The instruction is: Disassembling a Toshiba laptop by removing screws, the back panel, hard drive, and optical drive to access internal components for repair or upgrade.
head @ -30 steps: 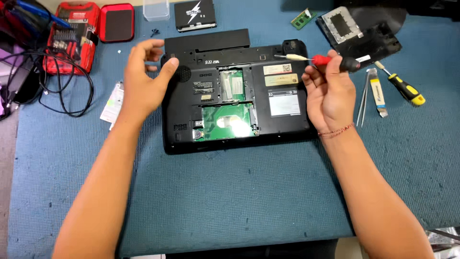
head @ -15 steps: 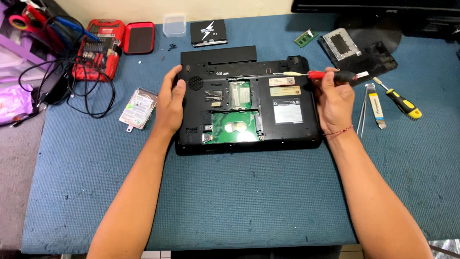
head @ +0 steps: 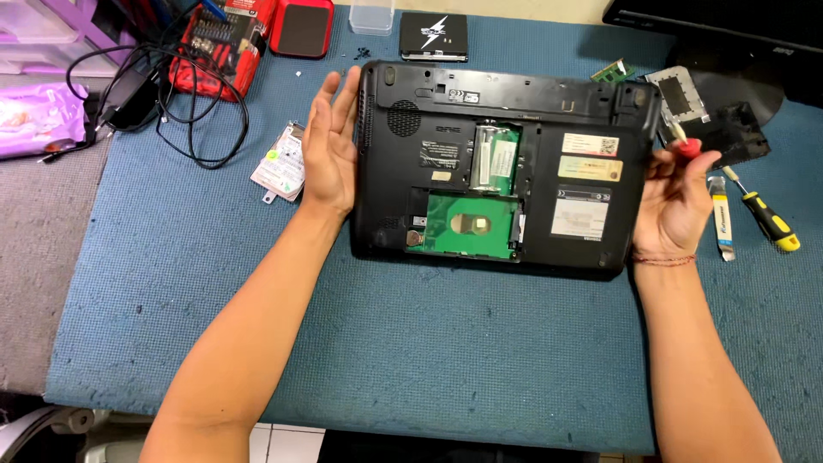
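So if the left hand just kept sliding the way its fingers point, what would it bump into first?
The left hand lies flat beside the laptop, fingers pointing away from the person. Straight ahead, the blue mat looks free until the small clear plastic box at the table's far edge, probably.

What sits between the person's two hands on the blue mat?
In the head view, the upturned black laptop, covers off, fills the gap between the left hand and right hand.

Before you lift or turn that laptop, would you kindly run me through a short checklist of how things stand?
1. Left hand flat against the laptop left edge: ok.
2. Right hand at the right edge: ok.
3. Right hand free of tools: not ok, it holds a red-handled screwdriver.
4. Bottom covers closed: not ok, green board exposed.
5. All screws out: cannot tell.
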